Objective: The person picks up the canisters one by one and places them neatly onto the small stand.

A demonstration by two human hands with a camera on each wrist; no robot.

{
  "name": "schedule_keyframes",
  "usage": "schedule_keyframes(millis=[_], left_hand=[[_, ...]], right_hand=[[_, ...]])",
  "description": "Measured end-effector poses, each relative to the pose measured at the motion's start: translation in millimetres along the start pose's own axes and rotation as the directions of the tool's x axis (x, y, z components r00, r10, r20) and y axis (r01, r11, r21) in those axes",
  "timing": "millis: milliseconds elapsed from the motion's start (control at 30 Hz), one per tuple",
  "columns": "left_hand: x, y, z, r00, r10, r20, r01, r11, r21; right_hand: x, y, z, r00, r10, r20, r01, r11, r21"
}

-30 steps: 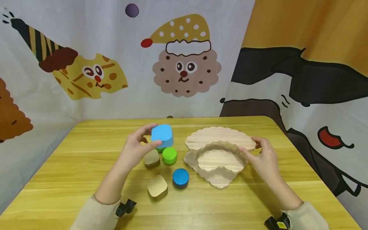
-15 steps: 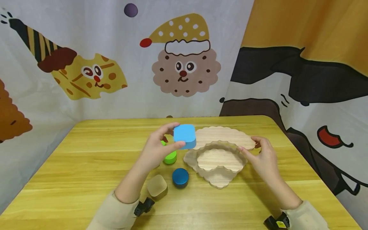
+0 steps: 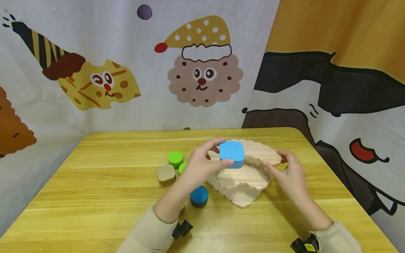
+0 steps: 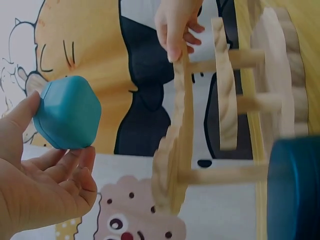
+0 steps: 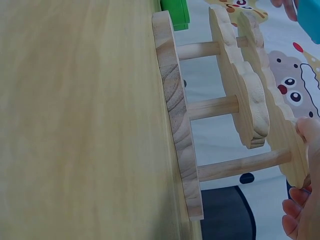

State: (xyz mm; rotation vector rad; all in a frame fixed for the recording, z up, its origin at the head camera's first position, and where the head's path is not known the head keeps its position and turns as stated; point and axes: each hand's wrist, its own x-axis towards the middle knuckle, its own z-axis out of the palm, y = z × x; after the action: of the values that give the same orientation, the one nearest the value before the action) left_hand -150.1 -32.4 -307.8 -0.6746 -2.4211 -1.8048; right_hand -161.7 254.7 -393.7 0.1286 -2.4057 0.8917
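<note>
My left hand (image 3: 204, 162) holds a light blue rounded-square box (image 3: 232, 151) between thumb and fingers, above a wooden tiered stand (image 3: 241, 180). In the left wrist view the box (image 4: 70, 112) is apart from the stand, whose scalloped tiers (image 4: 227, 85) are joined by round dowels (image 4: 225, 175). My right hand (image 3: 290, 174) pinches the right end of the stand's top tier (image 3: 264, 151); the right wrist view shows thumb and fingers on either side of that edge. The box hides part of the upper tiers.
Left of the stand are a green round box (image 3: 175, 159), a second green one (image 3: 182, 168) partly behind the left hand, a beige rounded-square box (image 3: 166, 174) and a dark blue round box (image 3: 199, 196). The left forearm covers most of another beige box. A printed cloth (image 3: 120, 119) hangs behind the table.
My left hand has carried the light blue box rightward, from above the green boxes to over the stand. The right hand keeps its place on the top tier.
</note>
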Motion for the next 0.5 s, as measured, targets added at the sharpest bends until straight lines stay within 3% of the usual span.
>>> schedule_keyframes(millis=[100, 500], left_hand=[[4.6, 0.7, 11.3, 1.0, -0.022, 0.014, 0.022, 1.0, -0.022], [27.2, -1.1, 47.3, 1.0, 0.012, 0.013, -0.011, 0.996, -0.084]], right_hand=[[-0.1, 0.0, 0.0, 1.0, 0.003, -0.002, -0.003, 1.0, -0.003], [1.6, 1.5, 0.5, 1.0, -0.021, -0.02, 0.021, 1.0, -0.006]])
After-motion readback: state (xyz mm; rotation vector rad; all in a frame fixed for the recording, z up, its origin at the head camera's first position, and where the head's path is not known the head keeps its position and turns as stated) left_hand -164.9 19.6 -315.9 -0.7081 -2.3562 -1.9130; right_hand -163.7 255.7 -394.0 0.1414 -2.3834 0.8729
